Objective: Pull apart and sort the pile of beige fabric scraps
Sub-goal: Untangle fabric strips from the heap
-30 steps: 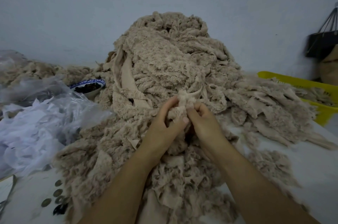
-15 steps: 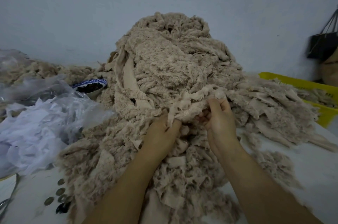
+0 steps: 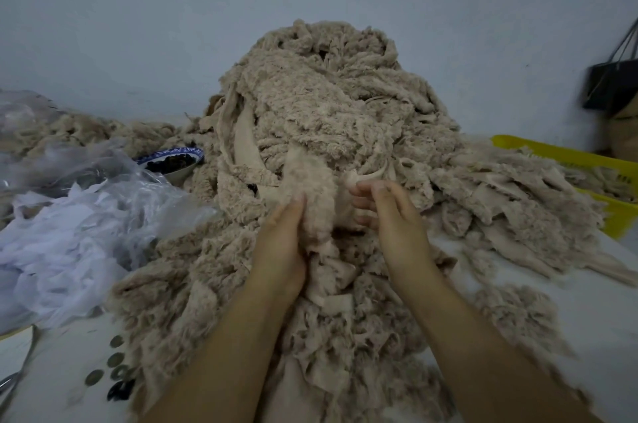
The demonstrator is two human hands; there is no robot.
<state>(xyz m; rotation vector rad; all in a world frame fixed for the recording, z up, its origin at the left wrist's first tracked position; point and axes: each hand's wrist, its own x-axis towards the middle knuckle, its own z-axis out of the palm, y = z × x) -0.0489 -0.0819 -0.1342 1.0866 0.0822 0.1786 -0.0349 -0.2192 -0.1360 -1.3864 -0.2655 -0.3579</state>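
Left grip point(image 3: 283, 250) is closed around a fluffy scrap point(image 3: 312, 193), thumb pressed on its near face, and holds it upright just above the heap. Right grip point(image 3: 397, 225), just beside it, has its fingers point(image 3: 362, 196) curled and pinches the end of a smooth band point(image 3: 374, 174) that arcs up and away from the fingertips; motion blur softens this part. The two grips are slightly apart, with pale cloth showing between them.

Directly beyond both grips rises the pile of beige fabric scraps point(image 3: 328, 105), shaggy and tangled, and it also spreads under the forearms toward the person. More scraps fan out to the right of the right grip across the white worktop point(image 3: 604, 319) and into a yellow basket point(image 3: 559, 155) further right. Past that basket a black bag point(image 3: 611, 87) hangs by the wall point(image 3: 138, 25).

Left of the left grip, a blue-and-white bowl point(image 3: 172, 163) with dark contents sits against the pile's edge. Nearer than the bowl lies crumpled clear plastic over white cloth point(image 3: 69, 232). Below and left of the left forearm, several small round discs point(image 3: 115, 358) rest on the worktop beside the scraps.
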